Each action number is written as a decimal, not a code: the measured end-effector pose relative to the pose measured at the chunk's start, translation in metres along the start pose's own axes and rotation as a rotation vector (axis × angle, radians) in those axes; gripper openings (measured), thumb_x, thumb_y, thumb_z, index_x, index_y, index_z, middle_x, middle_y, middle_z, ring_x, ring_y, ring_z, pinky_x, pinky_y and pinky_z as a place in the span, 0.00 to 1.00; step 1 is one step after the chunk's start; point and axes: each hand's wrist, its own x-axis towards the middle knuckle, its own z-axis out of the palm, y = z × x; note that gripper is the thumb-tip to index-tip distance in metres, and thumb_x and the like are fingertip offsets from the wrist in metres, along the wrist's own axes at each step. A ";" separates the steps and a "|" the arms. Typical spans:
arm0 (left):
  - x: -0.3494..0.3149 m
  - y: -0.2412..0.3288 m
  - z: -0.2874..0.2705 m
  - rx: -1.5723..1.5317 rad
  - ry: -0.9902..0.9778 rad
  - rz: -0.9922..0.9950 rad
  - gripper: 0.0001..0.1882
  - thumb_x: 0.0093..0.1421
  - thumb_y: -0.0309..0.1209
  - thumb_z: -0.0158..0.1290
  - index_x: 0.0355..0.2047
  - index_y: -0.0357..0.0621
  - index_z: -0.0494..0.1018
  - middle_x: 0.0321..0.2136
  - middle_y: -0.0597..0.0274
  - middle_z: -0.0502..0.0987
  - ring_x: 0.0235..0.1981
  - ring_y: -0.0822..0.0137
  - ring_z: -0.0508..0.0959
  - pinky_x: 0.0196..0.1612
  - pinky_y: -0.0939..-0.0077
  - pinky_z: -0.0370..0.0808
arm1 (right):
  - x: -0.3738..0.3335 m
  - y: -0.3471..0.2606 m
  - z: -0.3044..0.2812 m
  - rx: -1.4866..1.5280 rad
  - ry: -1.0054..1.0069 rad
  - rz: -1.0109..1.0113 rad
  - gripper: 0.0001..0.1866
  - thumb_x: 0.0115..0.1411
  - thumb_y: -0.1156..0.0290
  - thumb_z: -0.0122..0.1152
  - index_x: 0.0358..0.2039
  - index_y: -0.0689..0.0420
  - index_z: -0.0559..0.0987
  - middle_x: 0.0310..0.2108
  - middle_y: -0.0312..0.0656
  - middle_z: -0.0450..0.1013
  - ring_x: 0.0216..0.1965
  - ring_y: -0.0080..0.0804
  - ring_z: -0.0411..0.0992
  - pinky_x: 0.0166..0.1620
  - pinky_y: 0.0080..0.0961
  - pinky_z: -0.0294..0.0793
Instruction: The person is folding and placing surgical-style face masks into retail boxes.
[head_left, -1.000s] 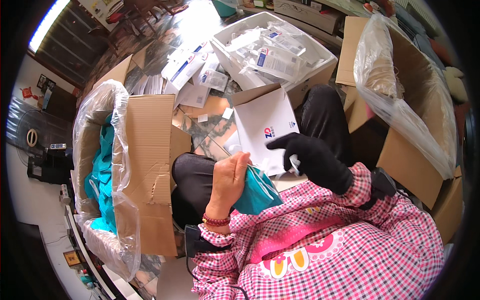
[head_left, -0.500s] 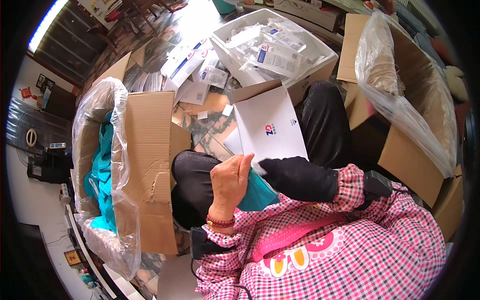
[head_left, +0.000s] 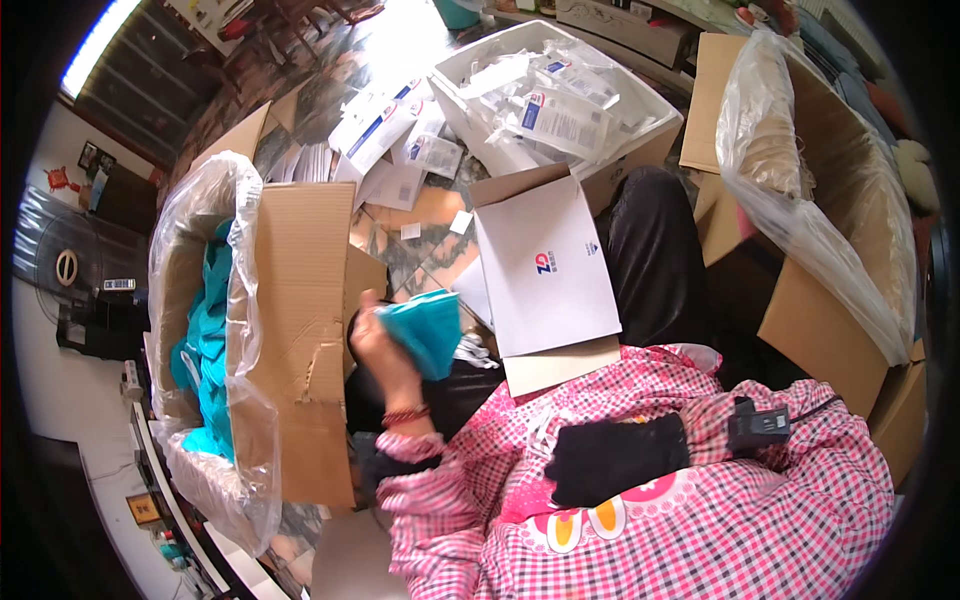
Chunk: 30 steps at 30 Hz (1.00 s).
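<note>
Teal cloth pc (head_left: 428, 335), folded, is up in the air over the L thigh, just R of the left carton (head_left: 300, 350). L hand (head_left: 385, 345), bare & a bit blurred, grips it by its L side. Vs ½ s ago: pc has shifted L & up, away from the chest; R hand (head_left: 620, 460), black-gloved, was at the pc, now well apart, back against the checked smock (head_left: 700, 530). Can't tell if its fingers are open or curled.

Containers: left carton has a clear plastic liner (head_left: 245, 300) w/ a heap of teal pcs (head_left: 208, 350) inside. White box (head_left: 545, 270) w/ printed face sits btwn the knees, same spot as before. Beyond it, white foam bin (head_left: 462, 118) piled w/ printed packets (head_left: 565, 120); more packs (head_left: 375, 135) on floor to its L. Right carton (head_left: 825, 325), flaps out, also lined w/ clear plastic.
</note>
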 end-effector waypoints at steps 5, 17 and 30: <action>-0.018 0.057 0.016 -1.393 -0.455 -0.685 0.23 0.72 0.45 0.42 0.28 0.40 0.72 0.21 0.62 0.74 0.23 0.64 0.76 0.31 0.65 0.76 | 0.035 0.047 -0.049 0.490 0.390 0.688 0.10 0.61 0.80 0.54 0.43 0.63 0.76 0.33 0.43 0.76 0.33 0.32 0.76 0.39 0.28 0.75; -0.095 0.070 0.073 -0.880 -0.520 -0.180 0.27 0.73 0.50 0.36 0.24 0.47 0.70 0.42 0.60 0.69 0.46 0.66 0.70 0.59 0.66 0.63 | 0.054 0.058 -0.015 0.672 -0.035 1.023 0.26 0.55 0.51 0.70 0.45 0.60 0.81 0.35 0.49 0.80 0.39 0.38 0.79 0.47 0.30 0.76; -0.086 0.112 0.042 0.735 -0.585 0.396 0.14 0.69 0.37 0.46 0.36 0.38 0.73 0.32 0.50 0.78 0.36 0.50 0.78 0.37 0.59 0.74 | 0.050 0.045 -0.037 -0.052 0.154 0.764 0.20 0.60 0.51 0.62 0.32 0.58 0.82 0.24 0.50 0.77 0.26 0.48 0.77 0.29 0.37 0.75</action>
